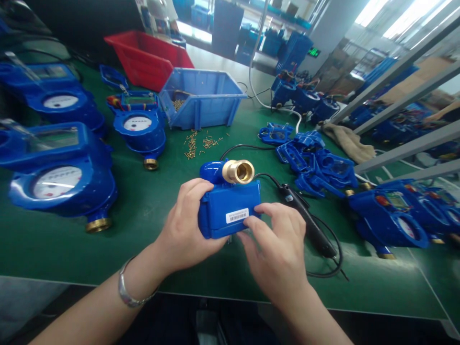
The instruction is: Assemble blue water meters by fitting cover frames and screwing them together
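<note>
left hand [183, 223] curled around blue meter [226, 199], half-open right hand [278, 239] at label [237, 216]

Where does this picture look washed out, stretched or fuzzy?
Head view, top right: bright strips glare white; head view, left edge: the nearest meter looks stretched and soft; head view, centre: the held meter is clearer, though its label's digits are too small to read.

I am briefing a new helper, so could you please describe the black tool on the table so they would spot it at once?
On the green table, look just right of the blue meter with the white label. There a slim black tool lies aslant, a black cord curving beside it. Its dark, rounded body sets it apart from the blue covers nearby.
</note>
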Available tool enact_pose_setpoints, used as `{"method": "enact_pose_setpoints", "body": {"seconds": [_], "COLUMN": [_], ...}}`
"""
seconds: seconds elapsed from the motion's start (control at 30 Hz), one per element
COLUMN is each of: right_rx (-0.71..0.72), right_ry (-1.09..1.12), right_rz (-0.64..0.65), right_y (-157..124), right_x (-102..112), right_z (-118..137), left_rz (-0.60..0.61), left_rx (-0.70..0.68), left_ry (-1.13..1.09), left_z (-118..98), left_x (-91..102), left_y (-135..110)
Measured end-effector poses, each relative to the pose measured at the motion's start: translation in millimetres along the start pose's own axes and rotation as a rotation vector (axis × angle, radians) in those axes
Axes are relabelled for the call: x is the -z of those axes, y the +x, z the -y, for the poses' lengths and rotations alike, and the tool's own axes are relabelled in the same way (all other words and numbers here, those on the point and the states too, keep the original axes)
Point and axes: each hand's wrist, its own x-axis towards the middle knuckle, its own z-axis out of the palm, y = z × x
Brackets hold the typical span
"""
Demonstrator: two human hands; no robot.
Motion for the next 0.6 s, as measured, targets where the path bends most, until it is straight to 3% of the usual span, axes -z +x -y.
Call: {"method": "enact_pose_setpoints", "body": {"seconds": [0.13,0.3,0.47,0.6], "right_rx": [0.055,-0.031,0.055,0.028], "right_ry": [0.083,-0.009,0.075,-0.004], "right_rz": [0.013,0.026,0.049,0.078], "right_y": [1,1,-2,2], "right_x": [0,3,5,4], "right_z": [2,-5,0,-13], "left_rz": [-0.002,0.003,0.005,0.009], "left_rx": [-0.006,0.006,-0.002,0.003], "left_ry": [0.002,0.008,-0.007,-0.014], "left_z": [0,3,3,4], "left_x": [-0.5,0.5,1.6,3.4], "left_y": [0,-1,0,-1]}}
